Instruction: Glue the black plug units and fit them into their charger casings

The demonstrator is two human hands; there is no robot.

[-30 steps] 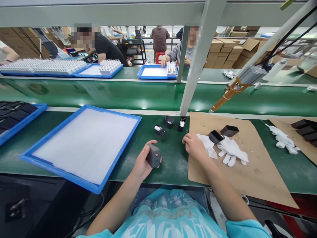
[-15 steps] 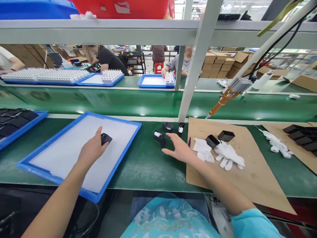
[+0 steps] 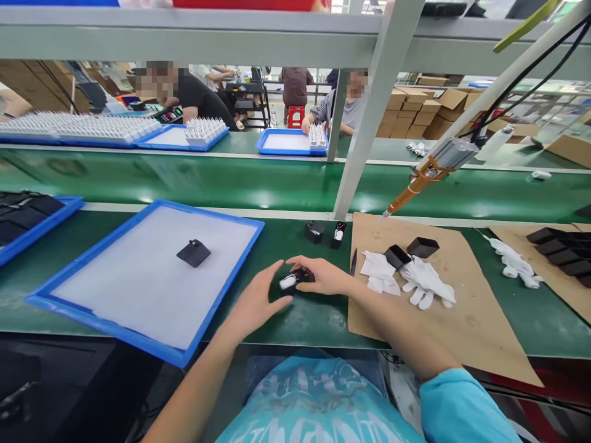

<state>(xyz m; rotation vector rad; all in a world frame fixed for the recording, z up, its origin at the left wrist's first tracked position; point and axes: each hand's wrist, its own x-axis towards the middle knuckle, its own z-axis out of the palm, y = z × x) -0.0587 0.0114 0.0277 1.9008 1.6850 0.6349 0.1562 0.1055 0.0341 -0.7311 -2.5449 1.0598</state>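
Observation:
My right hand (image 3: pixel 323 277) grips a small black plastic housing (image 3: pixel 302 275) with a white part and some wires showing at its open end. Just left of it my left hand (image 3: pixel 257 303) is spread, thumb and fingers apart at the housing's white end, with nothing held; whether it touches is hard to tell. A closed-looking black piece (image 3: pixel 194 253) lies alone on the white sheet of the blue-rimmed tray (image 3: pixel 184 355). Behind my hands stand two more small housings, a black one (image 3: pixel 314 231) and one with a white part (image 3: pixel 338 235).
On brown cardboard (image 3: pixel 480 332) at right lie white gloves (image 3: pixel 427 284) and black open boxes (image 3: pixel 423 247). An orange-tipped dispenser (image 3: pixel 410 189) hangs above it. A white post (image 3: pixel 364 135) rises behind the bench. Another tray with black pieces (image 3: pixel 28 215) sits far left. People work beyond.
My left hand has let go of the black piece on the tray and moved right. My right hand has taken hold of the nearest housing and drawn it closer. The view has tilted slightly down.

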